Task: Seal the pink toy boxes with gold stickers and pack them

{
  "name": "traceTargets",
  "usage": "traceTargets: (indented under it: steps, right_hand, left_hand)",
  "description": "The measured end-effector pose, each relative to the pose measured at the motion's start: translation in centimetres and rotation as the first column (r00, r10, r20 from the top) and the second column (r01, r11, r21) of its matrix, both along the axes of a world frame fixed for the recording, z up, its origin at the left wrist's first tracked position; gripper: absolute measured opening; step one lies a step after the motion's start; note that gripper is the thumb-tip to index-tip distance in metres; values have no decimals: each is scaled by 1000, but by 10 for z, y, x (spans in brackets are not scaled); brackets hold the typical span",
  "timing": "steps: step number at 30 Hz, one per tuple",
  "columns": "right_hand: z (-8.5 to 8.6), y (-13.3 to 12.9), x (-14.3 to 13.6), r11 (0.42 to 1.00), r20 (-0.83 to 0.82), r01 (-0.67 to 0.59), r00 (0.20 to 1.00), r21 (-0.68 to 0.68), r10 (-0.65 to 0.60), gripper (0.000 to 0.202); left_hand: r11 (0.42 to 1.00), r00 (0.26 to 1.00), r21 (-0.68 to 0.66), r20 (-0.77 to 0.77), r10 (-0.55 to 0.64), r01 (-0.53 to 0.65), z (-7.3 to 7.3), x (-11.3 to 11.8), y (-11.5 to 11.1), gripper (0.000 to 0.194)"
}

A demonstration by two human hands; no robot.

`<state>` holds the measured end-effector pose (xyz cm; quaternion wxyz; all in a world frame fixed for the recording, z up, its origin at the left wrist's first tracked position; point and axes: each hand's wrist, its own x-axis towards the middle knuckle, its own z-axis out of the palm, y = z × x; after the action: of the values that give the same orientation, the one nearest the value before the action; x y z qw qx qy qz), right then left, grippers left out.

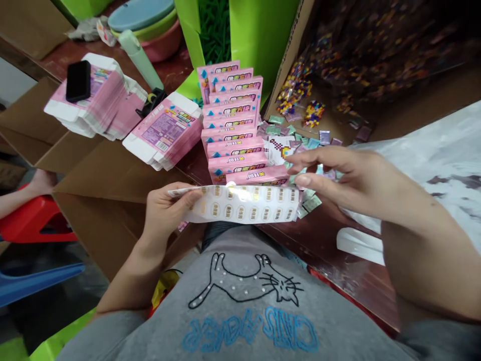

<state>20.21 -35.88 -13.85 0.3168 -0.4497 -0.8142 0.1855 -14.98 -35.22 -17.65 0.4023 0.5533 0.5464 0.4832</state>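
In my left hand (169, 205) is a sheet of stickers (246, 213), pinched at its left end and held across in front of my body. The sheet is white, with rows of oval stickers with gold lettering. My right hand (338, 175) hovers just past the sheet's right end, thumb and index finger apart, with nothing visible between them. Directly behind the sheet stands a row of pink boxes (235, 123), leaning one behind another. A white card with a pixel pattern (278, 150) lies between that row and my right fingers.
Flattened pink cartons (165, 128) are stacked at the left, one stack topped by a black phone (78, 81). Small coloured packets (276, 120) lie by a cardboard box (285, 60). Basins (143, 20) stand behind. White plastic (436, 155) and a white scoop-like piece (358, 243) are at right.
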Motion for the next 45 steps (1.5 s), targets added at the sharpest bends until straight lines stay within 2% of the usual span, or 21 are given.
traceTargets:
  steps: [2, 5, 9, 13, 15, 18, 21, 25, 29, 32, 35, 39, 41, 45]
  right_hand:
    - [1, -2, 5, 1000, -33, -14, 999, 6, 14, 29]
    - [-4, -1, 4, 993, -59, -108, 993, -36, 106, 20]
    - [-5, 1, 1, 976, -175, -204, 966, -72, 189, 9]
    - [3, 6, -6, 985, -232, -170, 960, -35, 157, 7]
    - [1, 15, -15, 980, -176, -195, 967, -32, 186, 9]
    - [-11, 30, -29, 971, -1, -238, 971, -23, 238, 13]
    - [-25, 39, -37, 983, 140, -178, 975, 47, 170, 11]
    - [-34, 38, -36, 979, 229, -126, 970, 159, 87, 13]
    - [-33, 37, -29, 958, 316, -133, 948, 254, 47, 24]
    - [-22, 33, -26, 969, 149, -203, 972, 140, 182, 25]
    - [-6, 31, -30, 955, -39, -295, 955, -1, 295, 11]
    - [6, 43, -42, 976, -158, -216, 963, 25, 218, 7]
    - [3, 56, -50, 981, -98, -194, 976, 30, 196, 9]
    - [-12, 78, -61, 978, 217, -204, 958, 52, 189, 18]
  left_hand:
    - [999, 999, 8, 19, 48, -48, -1, -7, 0, 9]
    - [997, 994, 29, 77, 75, -78, -3, -11, 2, 8]
    - [998, 997, -16, 43, 61, -60, -6, -15, 4, 9]
    - [997, 1000, -73, -13, -19, 18, -5, -23, 4, 10]
    - [991, 995, -88, -24, -99, 96, -4, -24, 4, 8]
    - [973, 974, -81, -43, -221, 217, -2, -23, 5, 7]
    - [965, 965, -61, -42, -257, 254, -3, -23, 9, 7]
    - [976, 978, -67, -11, -211, 209, -7, -28, 14, 7]
    - [991, 993, -60, 8, -116, 116, -10, -32, 18, 8]
    - [998, 1000, -64, 11, -20, 21, -12, -36, 23, 7]
    - [996, 1000, -89, 19, 4, -3, -16, -40, 29, 11]
    - [990, 999, -138, 37, 11, -5, -19, -46, 37, 20]
    - [985, 999, -171, 43, 14, -7, -21, -51, 38, 23]
    - [983, 999, -184, 37, 14, -7, -25, -61, 38, 21]
